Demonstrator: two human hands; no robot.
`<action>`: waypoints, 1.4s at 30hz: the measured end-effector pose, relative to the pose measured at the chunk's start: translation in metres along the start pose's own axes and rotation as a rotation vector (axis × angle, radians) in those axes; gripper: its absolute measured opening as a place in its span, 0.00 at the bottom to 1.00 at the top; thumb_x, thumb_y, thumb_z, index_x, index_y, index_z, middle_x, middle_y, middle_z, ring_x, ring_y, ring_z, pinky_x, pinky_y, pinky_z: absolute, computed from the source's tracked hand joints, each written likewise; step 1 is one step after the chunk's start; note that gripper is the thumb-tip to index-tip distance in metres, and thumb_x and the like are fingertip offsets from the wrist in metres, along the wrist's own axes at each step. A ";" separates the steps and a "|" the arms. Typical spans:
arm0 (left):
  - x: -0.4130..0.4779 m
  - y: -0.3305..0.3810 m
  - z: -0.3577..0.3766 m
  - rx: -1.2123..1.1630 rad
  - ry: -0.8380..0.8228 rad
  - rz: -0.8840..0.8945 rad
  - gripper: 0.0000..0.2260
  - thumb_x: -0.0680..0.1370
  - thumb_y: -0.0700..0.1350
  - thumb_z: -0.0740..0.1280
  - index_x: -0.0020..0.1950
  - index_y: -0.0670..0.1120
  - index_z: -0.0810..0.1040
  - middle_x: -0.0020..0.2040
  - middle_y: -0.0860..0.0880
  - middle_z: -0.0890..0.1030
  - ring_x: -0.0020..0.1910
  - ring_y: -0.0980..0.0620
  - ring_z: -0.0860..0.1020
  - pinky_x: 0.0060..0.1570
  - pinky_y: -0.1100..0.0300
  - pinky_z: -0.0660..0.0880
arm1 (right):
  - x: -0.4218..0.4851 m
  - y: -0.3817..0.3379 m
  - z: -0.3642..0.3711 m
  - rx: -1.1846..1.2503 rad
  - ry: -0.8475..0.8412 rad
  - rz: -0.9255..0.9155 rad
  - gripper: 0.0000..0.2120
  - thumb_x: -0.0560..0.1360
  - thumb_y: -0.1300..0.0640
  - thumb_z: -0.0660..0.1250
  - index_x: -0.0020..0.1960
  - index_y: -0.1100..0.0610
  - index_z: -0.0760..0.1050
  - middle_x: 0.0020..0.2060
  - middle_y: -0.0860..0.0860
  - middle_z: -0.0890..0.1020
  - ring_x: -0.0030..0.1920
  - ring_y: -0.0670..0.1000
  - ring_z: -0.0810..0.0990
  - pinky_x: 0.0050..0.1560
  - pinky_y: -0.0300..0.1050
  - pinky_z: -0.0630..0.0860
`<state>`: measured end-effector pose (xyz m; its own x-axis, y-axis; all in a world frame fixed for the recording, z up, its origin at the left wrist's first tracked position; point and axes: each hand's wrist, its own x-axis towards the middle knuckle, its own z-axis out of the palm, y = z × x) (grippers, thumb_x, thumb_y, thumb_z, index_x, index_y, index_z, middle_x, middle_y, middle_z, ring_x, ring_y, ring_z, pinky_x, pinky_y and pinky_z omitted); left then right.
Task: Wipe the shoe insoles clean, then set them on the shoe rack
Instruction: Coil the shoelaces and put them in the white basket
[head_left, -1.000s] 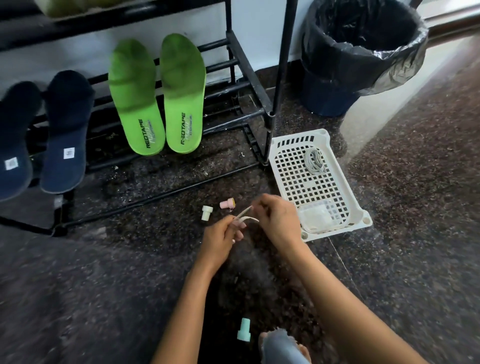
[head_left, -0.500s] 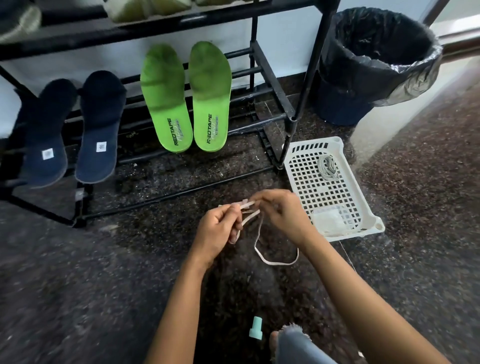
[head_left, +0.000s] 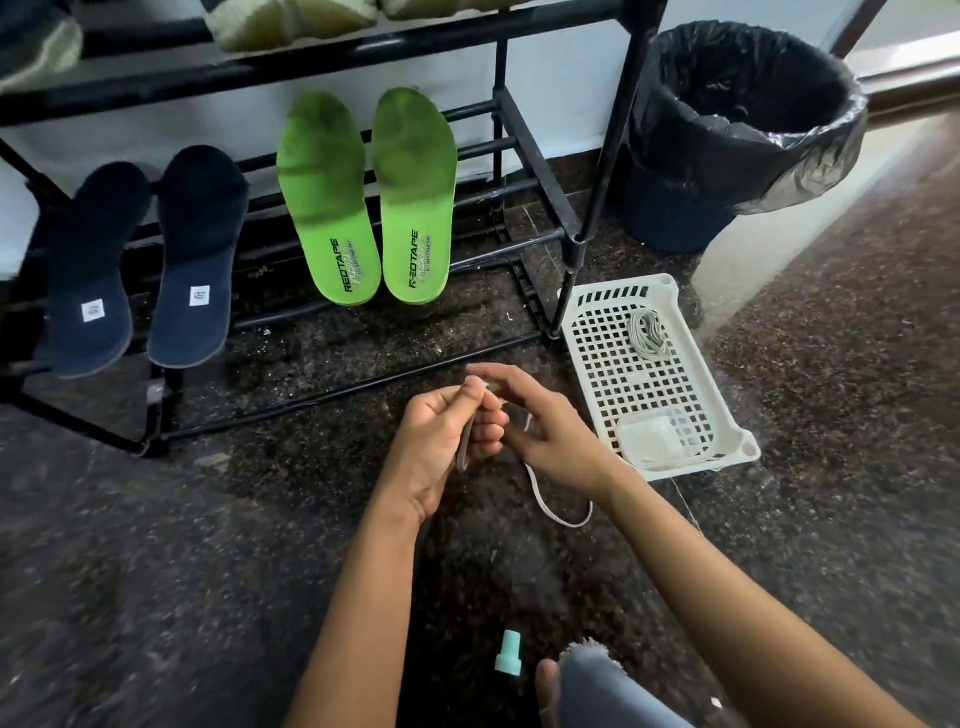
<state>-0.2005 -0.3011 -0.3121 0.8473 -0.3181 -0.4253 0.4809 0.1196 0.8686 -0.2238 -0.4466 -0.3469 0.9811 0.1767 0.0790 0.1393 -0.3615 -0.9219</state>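
Note:
Two green insoles (head_left: 363, 208) and two dark blue insoles (head_left: 140, 270) lean on the lowest bars of the black shoe rack (head_left: 524, 150). In front of the rack, over the floor, my left hand (head_left: 441, 441) pinches a white lace (head_left: 558, 512) folded between thumb and fingers. My right hand (head_left: 545, 426) is right beside it with fingers loosely spread around the lace. A loop of the lace hangs down under my right wrist.
A white perforated basket (head_left: 727, 415) lies right of my hands with a coiled lace (head_left: 647, 332) and a pale folded thing inside. A black-lined bin (head_left: 737, 130) stands behind it. A teal cap (head_left: 508, 660) rests near my knee. Pale shoes sit on the upper shelf.
The view shifted left and up, so the rack slid right in frame. My hands drew the lace out into a hanging loop; the small white and pink caps on the floor are now out of sight.

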 end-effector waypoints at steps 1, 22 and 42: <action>0.000 0.001 0.001 -0.007 0.001 -0.006 0.14 0.82 0.46 0.61 0.39 0.42 0.78 0.31 0.49 0.81 0.27 0.59 0.77 0.29 0.66 0.76 | 0.003 -0.006 0.001 0.006 0.040 -0.026 0.19 0.74 0.70 0.62 0.63 0.59 0.73 0.52 0.49 0.80 0.54 0.43 0.78 0.55 0.38 0.73; 0.001 0.004 0.011 -0.162 -0.013 0.075 0.13 0.82 0.43 0.60 0.41 0.41 0.78 0.37 0.46 0.83 0.34 0.54 0.82 0.37 0.63 0.80 | -0.001 0.008 0.005 0.223 0.079 0.065 0.21 0.73 0.68 0.67 0.61 0.49 0.73 0.53 0.43 0.80 0.56 0.45 0.78 0.59 0.42 0.73; 0.029 -0.024 -0.009 0.228 -0.099 0.221 0.09 0.75 0.49 0.68 0.42 0.45 0.83 0.36 0.48 0.84 0.37 0.56 0.80 0.40 0.65 0.77 | -0.011 -0.051 -0.016 0.625 0.164 0.385 0.17 0.80 0.61 0.56 0.35 0.61 0.74 0.27 0.55 0.78 0.23 0.51 0.75 0.29 0.39 0.72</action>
<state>-0.1858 -0.3043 -0.3478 0.8941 -0.3992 -0.2032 0.2155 -0.0145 0.9764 -0.2401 -0.4445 -0.2944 0.9592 -0.0132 -0.2823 -0.2722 0.2252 -0.9355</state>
